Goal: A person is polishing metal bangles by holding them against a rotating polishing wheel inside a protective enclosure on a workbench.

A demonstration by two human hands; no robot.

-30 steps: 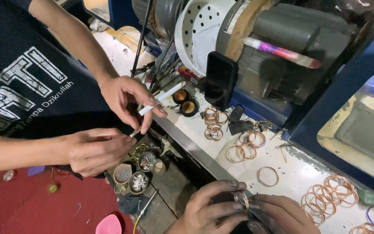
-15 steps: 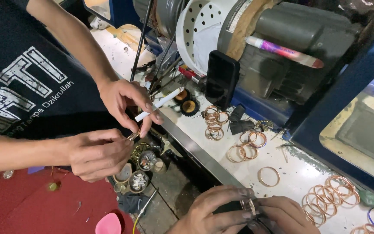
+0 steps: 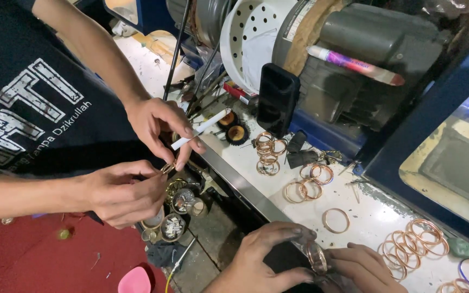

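While a co-worker's hand (image 3: pixel 120 192) worked off to the left, both of mine were clamped on a shiny bangle (image 3: pixel 316 256) at the worktop's (image 3: pixel 367 220) near edge.
Left hand (image 3: pixel 270 260) cupped it and right hand (image 3: pixel 365 268) pinched its rim. It stood on edge with the hole facing roughly sideways, so no real long axis. With fingers that grimy, I figured it could've slipped off the edge.

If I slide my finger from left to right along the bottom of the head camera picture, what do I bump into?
Red mat → pink round thing → left hand → ring held between both hands → right hand → pile of copper rings on the white bench.
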